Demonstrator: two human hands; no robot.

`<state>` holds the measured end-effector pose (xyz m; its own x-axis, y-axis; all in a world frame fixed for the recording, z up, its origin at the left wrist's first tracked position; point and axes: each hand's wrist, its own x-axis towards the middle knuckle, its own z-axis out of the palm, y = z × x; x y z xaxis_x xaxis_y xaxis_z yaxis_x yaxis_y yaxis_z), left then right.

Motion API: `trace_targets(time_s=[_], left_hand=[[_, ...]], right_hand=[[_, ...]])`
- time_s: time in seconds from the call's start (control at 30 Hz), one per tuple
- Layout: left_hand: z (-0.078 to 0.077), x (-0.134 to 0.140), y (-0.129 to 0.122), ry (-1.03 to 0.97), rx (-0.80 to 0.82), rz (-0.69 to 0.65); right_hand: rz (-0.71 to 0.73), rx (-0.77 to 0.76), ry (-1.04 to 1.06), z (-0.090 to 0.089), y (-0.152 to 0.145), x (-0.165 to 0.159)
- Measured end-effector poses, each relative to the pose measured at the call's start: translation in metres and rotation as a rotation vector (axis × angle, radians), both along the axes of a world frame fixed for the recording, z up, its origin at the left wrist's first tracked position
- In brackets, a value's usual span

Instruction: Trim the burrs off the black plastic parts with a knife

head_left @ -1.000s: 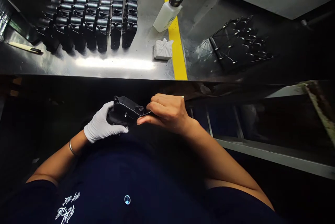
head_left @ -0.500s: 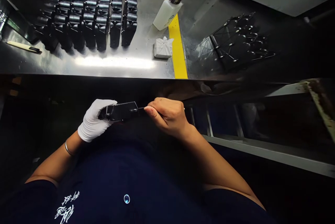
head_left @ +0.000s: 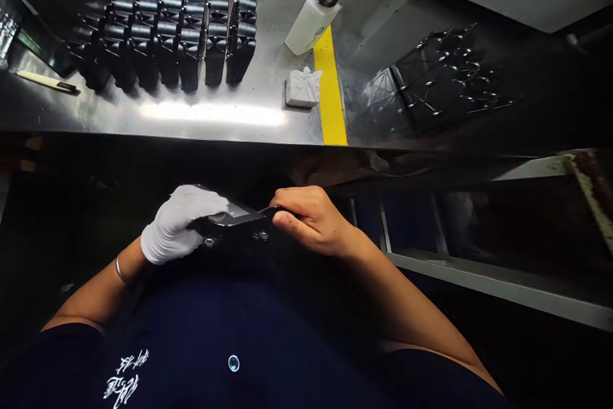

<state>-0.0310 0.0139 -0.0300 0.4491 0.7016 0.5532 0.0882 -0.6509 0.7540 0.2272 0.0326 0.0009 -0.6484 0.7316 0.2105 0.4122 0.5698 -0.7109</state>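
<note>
Well, a black part [head_left: 232, 220] lies between both hands [head_left: 179, 221] [head_left: 312, 220] (left gloved).

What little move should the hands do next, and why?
Probably a short, gentle stroke of the thin tool along the edge of the black part. The bare right hand pinches the tool, whose tip seems to be at that edge, while the gloved left hand grips the part's other end.

white glare streaks the metal bench [head_left: 269, 89] — dark shadow below.
</note>
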Motion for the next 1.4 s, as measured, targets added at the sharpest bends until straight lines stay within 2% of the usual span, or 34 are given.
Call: trace_targets(time_s=[0.07,0.13,0.23,0.3,0.37,0.43,0.53,0.7,0.9,0.97,1.03,1.1,1.13,1.2,1.3,1.4], left_hand=[[0.001,-0.002,0.001,0.021,0.016,0.021],[0.002,-0.004,0.001,0.022,-0.107,0.058],[0.002,-0.006,0.002,0.002,-0.598,0.093],[0.001,-0.007,0.004,-0.029,-0.936,0.017],[-0.001,-0.007,0.006,-0.04,-1.13,-0.086],[-0.002,-0.006,0.008,-0.034,-1.199,-0.131],[-0.003,-0.004,0.008,-0.055,-1.217,-0.106],[-0.004,-0.001,0.008,-0.092,-1.193,-0.082],[-0.004,0.004,0.007,-0.097,-1.187,-0.065],[-0.005,0.003,0.006,-0.086,-1.19,-0.069],[-0.004,0.0,0.007,-0.049,-1.18,-0.074],[0.001,-0.003,0.01,0.033,-1.142,-0.071],[0.004,-0.004,0.011,0.094,-1.111,-0.068],[0.011,-0.003,0.015,0.233,-1.03,-0.065],[0.018,0.003,0.019,0.418,-0.919,-0.085],[0.018,0.004,0.021,0.436,-0.899,-0.048]], right_hand=[[0.078,-0.053,0.011,0.006,-0.003,0.002],[0.112,-0.033,0.048,0.009,-0.004,0.001],[0.071,0.16,0.083,0.011,0.0,-0.002],[0.053,0.317,0.047,0.012,0.005,-0.007],[0.087,0.415,-0.006,0.013,0.01,-0.013],[0.142,0.452,-0.029,0.015,0.013,-0.017],[0.156,0.483,-0.031,0.015,0.015,-0.021],[0.047,0.498,-0.026,0.01,0.015,-0.021],[-0.016,0.467,-0.029,0.004,0.011,-0.024],[0.021,0.371,0.002,0.003,0.01,-0.022],[0.13,0.205,0.013,0.003,0.009,-0.017],[0.245,0.036,0.04,0.004,0.009,-0.011],[0.257,-0.024,0.069,0.005,0.009,-0.009],[0.165,-0.08,0.114,0.005,0.009,-0.009],[-0.003,-0.099,0.052,0.001,0.009,-0.018],[-0.017,-0.137,0.049,-0.008,0.009,-0.025]])
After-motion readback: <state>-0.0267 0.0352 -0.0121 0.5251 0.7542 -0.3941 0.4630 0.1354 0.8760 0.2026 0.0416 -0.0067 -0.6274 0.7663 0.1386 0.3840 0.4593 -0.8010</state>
